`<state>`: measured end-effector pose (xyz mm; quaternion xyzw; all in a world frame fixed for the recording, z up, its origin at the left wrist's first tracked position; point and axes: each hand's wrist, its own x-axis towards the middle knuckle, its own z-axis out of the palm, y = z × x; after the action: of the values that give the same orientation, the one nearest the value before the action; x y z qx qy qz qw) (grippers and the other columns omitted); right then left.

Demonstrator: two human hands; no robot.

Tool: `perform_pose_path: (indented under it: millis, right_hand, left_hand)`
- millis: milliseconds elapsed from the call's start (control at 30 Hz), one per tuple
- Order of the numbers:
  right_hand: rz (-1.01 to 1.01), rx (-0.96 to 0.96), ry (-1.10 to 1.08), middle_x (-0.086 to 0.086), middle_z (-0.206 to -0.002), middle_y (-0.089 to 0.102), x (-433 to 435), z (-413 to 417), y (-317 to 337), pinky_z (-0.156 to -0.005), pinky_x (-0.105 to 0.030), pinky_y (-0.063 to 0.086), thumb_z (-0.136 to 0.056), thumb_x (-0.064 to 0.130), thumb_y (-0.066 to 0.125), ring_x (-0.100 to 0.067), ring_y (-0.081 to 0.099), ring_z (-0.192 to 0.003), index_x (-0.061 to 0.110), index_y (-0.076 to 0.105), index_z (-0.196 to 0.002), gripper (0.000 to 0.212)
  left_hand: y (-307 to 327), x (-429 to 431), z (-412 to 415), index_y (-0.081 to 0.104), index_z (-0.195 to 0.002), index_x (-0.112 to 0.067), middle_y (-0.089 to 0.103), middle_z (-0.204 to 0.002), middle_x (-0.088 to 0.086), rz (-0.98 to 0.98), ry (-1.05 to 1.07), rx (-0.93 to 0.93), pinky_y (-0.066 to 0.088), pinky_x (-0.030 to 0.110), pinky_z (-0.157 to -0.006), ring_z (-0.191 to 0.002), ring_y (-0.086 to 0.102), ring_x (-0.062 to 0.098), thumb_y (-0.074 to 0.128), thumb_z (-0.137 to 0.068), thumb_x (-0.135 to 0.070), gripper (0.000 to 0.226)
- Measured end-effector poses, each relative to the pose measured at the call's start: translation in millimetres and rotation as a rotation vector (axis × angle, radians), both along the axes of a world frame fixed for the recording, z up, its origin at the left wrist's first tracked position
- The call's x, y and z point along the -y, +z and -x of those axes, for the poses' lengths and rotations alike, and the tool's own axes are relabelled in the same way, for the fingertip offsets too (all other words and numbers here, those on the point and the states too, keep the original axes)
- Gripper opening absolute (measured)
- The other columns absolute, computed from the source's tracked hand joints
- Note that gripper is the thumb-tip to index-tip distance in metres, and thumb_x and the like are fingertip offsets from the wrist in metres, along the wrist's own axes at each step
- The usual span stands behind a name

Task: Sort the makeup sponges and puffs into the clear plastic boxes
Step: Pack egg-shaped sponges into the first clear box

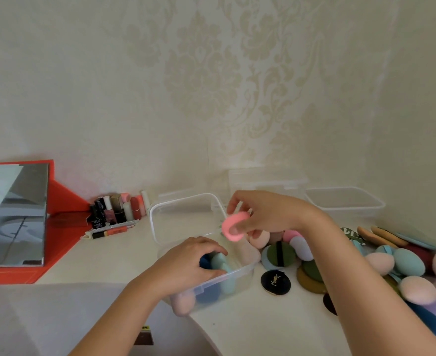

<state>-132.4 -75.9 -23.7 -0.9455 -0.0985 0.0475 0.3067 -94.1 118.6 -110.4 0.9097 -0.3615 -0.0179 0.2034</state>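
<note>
A pink puff [235, 225] is pinched in the right hand [268, 214] at frame centre, above the clear box [237, 274] where sponges are pressed down by the curled left hand [193, 263]. Unsorted puffs [404, 263] are heaped lower right on the bench [250, 327]; release is best made low, inside the walls.

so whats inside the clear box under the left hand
The near clear box holds a teal sponge, a dark blue one and a pink one. The left hand covers whatever lies beneath it.

Two bare forearms, left hand [191, 263] and right hand [265, 214] seemingly without rings or sleeves.
</note>
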Motion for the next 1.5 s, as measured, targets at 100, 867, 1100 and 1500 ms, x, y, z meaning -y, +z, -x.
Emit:
perform_pose_path:
  millis: [100, 867, 1100, 1500]
  right_hand:
    - [0.244, 0.041, 0.017, 0.007, -0.111, 0.054, -10.5, 5.5, -1.1, -0.075, -0.026, 0.047, -0.079, 0.020, 0.073, -0.016, 0.060, -0.091, 0.023, 0.058, -0.115, 0.038]
    - [0.803, 0.277, -0.076, -0.003, -0.062, 0.033, -57.5, -22.6, -56.9, -0.067, -0.029, 0.034, -0.087, 0.002, 0.050, -0.023, 0.041, -0.063, 0.012, 0.033, -0.060, 0.033]
    - [0.544, 0.307, -0.137, -0.013, -0.110, 0.050, -53.0, -28.4, -62.4, -0.064, -0.031, 0.032, -0.086, 0.006, 0.056, -0.032, 0.058, -0.092, 0.009, 0.047, -0.099, 0.016]
    - [0.605, 0.264, -0.229, -0.001, -0.065, 0.040, -49.0, -27.8, -60.5, -0.066, -0.028, 0.035, -0.087, 0.003, 0.052, -0.022, 0.044, -0.074, 0.007, 0.059, -0.076, 0.013]
  left_hand:
    - [0.0, 0.1, 0.3, 0.056, -0.112, -0.041, 0.050, -0.115, -0.025, -0.003, 0.024, 0.006, 0.039, 0.017, -0.092, -0.106, 0.044, -0.004, 0.062, -0.079, -0.050, 0.034]
    - [3.5, 5.0, 6.7, 0.057, -0.111, -0.035, 0.053, -0.113, -0.016, -0.039, 0.068, 0.019, 0.044, 0.020, -0.089, -0.100, 0.050, 0.002, 0.060, -0.082, -0.051, 0.033]
    - [0.2, 6.9, 0.9, 0.056, -0.113, -0.034, 0.051, -0.114, -0.013, -0.050, 0.079, 0.006, 0.044, 0.023, -0.090, -0.102, 0.050, 0.004, 0.059, -0.082, -0.051, 0.035]
    - [-0.5, 9.0, -1.4, 0.052, -0.121, -0.034, 0.041, -0.127, -0.025, 0.002, 0.028, 0.034, 0.037, 0.018, -0.096, -0.118, 0.039, 0.001, 0.060, -0.083, -0.047, 0.040]
